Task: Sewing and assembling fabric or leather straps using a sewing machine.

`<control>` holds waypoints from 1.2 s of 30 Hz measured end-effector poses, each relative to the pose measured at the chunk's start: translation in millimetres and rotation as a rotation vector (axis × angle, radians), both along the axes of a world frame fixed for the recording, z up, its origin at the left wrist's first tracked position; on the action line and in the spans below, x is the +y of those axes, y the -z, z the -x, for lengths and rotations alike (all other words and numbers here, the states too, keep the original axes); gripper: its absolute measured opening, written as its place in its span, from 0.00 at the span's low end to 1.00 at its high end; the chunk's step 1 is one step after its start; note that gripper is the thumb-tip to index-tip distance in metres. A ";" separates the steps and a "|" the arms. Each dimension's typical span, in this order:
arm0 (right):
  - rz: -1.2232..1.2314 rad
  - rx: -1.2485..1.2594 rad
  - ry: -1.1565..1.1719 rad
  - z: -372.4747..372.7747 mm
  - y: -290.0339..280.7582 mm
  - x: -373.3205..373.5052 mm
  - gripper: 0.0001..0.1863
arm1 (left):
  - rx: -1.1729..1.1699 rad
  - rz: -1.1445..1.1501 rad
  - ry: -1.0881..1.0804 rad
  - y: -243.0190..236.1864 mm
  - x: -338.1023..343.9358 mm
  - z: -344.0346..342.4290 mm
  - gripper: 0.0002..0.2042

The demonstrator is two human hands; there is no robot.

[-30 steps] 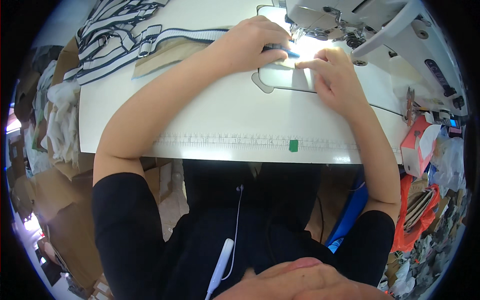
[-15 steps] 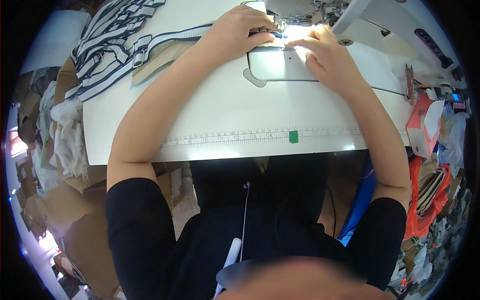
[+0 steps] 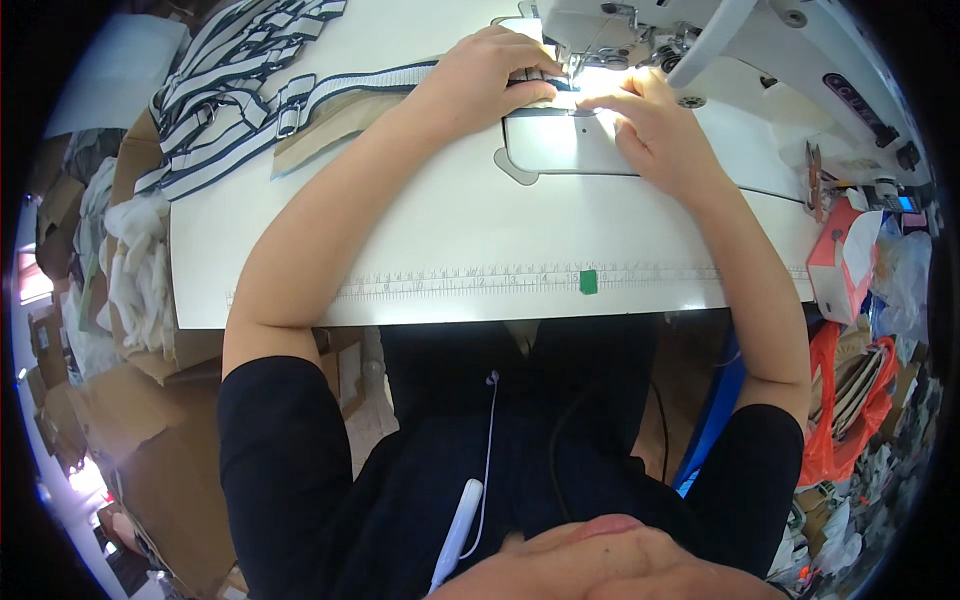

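A navy-and-white striped strap (image 3: 390,78) with a buckle-like slider (image 3: 294,107) runs along the table to the sewing machine's needle area (image 3: 570,75). Beneath it lies a strip of beige fabric (image 3: 325,132). Close to the left of the needle, my left hand (image 3: 485,80) presses and pinches the strap between thumb and bent fingers. My right hand (image 3: 655,125) is just right of the needle, its fingers bent and a fingertip at the work's edge. Bright lamp light washes out what those fingers grip.
The machine head (image 3: 800,60) overhangs at the upper right. A heap of striped straps (image 3: 225,110) covers the table's far left. Snips (image 3: 814,180) and a red-and-white box (image 3: 845,255) are at the right edge. A ruler tape (image 3: 450,285) runs along the near edge.
The whole view has shifted slightly, with the table and machine lower in the picture. Both hands stay beside the needle, and the strap shows no clear movement of its own.
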State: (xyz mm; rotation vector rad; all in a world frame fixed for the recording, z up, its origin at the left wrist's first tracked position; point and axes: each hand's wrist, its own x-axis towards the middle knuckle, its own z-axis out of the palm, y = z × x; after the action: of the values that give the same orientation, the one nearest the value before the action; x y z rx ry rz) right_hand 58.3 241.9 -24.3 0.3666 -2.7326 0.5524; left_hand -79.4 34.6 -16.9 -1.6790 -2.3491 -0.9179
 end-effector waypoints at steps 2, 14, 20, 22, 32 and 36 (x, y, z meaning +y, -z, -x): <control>0.011 0.061 -0.015 0.3 -1.5 -1.9 0.19 | -0.009 0.075 -0.055 -5.0 -1.3 -0.6 0.15; 0.139 -0.007 0.006 -4.1 -4.1 4.9 0.12 | -0.101 0.024 -0.162 -11.4 -12.8 -13.1 0.20; 0.128 0.043 -0.035 -4.0 -11.1 -7.6 0.17 | 0.138 -0.090 0.148 -8.5 -39.5 -40.1 0.19; 0.194 0.018 -0.146 -0.9 -12.8 -15.9 0.18 | 0.212 -0.135 0.197 -8.5 -40.5 -50.4 0.19; 0.186 0.025 0.044 -64.6 -50.7 -20.7 0.12 | -0.126 0.408 -0.122 -66.9 -73.1 -56.6 0.29; 0.151 0.145 0.093 -80.5 -63.6 -14.7 0.13 | -0.302 0.528 -0.172 -87.5 -87.4 -56.7 0.23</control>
State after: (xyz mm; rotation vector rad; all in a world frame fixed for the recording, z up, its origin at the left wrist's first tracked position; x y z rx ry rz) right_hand 138.8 227.2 39.3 0.2312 -2.5359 0.6743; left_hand -22.7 -52.9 70.6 -1.5311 -3.0967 -0.5843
